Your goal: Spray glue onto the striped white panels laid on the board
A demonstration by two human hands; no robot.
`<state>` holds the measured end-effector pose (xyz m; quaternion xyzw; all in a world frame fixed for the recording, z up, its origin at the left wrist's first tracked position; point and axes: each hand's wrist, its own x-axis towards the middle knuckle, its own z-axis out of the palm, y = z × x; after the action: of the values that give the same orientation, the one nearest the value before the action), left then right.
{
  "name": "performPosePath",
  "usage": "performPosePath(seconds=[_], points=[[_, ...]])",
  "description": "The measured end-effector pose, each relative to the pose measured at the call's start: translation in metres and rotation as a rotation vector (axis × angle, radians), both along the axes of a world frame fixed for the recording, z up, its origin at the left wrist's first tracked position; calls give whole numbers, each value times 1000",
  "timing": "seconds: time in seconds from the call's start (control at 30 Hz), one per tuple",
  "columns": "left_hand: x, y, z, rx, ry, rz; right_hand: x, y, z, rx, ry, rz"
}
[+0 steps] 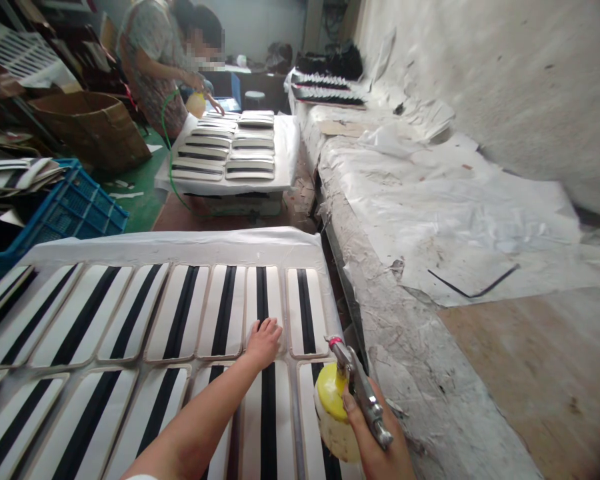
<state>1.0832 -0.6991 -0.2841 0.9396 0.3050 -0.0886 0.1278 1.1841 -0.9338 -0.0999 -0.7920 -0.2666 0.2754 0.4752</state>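
White cloth covers the near table (195,247), on which pale panels (83,317), each with a black lengthwise stripe, lie in two visible rows. Eight panels appear in the far row; the near row is cut off by the bottom edge of the view. The left hand (264,343), palm down with fingers slightly bent, is at the lower end of the second panel from the right (263,293) in the far row; whether it pinches the panel or merely rests there cannot be told. The right hand (375,460) is closed around a metal spray gun (363,387), its thumb on the side nearest the yellow lid (330,395). Beneath the lid is a pale cup (337,437), seen in front of the near row's rightmost panel.

Beyond, a co-worker (145,40) bends over a far table (287,153) bearing similar striped panels in two columns. One of that person's hands is at a yellowish container (197,105); the other extends over the panels. A green hose (163,117) curves down beside the far table. At left, a blue plastic crate (85,200) holds loose striped pieces (20,177), with a brown cardboard box (93,127) behind it. At right, a long bench (460,200) with wrinkled white sheeting runs beside the wall; a bent black strip (473,295) lies on it.
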Motion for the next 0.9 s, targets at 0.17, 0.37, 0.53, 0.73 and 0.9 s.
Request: performPosePath(seconds=[0.17, 0.37, 0.53, 0.73, 0.9], points=[[-2, 0, 0, -25, 34, -35, 2, -4, 2, 16, -56, -52], [-7, 3, -1, -44, 39, -54, 0, -4, 7, 15, -53, -9], [-10, 3, -7, -36, 18, -69, -6, -8, -2, -24, -41, 24], [-11, 1, -8, -30, 9, -63, -10, -14, -4, -33, -15, 88], [-13, 1, -8, -34, 20, -61, -9, -15, 6, -12, -68, 145]])
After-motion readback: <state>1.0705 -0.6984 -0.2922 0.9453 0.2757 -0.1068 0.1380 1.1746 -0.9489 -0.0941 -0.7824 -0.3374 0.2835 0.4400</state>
